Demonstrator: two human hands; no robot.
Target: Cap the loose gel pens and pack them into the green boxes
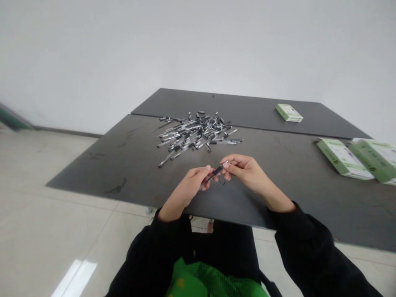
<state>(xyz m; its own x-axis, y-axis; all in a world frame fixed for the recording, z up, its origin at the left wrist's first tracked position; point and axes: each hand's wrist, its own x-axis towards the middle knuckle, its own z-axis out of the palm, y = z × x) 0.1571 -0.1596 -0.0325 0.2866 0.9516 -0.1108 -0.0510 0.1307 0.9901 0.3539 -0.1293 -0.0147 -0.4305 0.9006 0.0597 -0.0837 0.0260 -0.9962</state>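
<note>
Over the near edge of the dark table, my left hand (196,180) grips the clear barrel of a pen (217,170) with a black grip section. The pen slants up to the right. At its tip end, my right hand (241,167) pinches with thumb and fingertips near a small shiny point; whether it holds the tip itself or a separate small part I cannot tell. Just beyond both hands lies a loose pile of pens (192,134), clear and black, with several caps and parts among them.
Two green-and-white boxes (343,159) lie at the right of the table (123,165). Another green box (289,112) sits on the far table section, past a seam. A white wall stands behind. Tiny dark bits lie near my hands.
</note>
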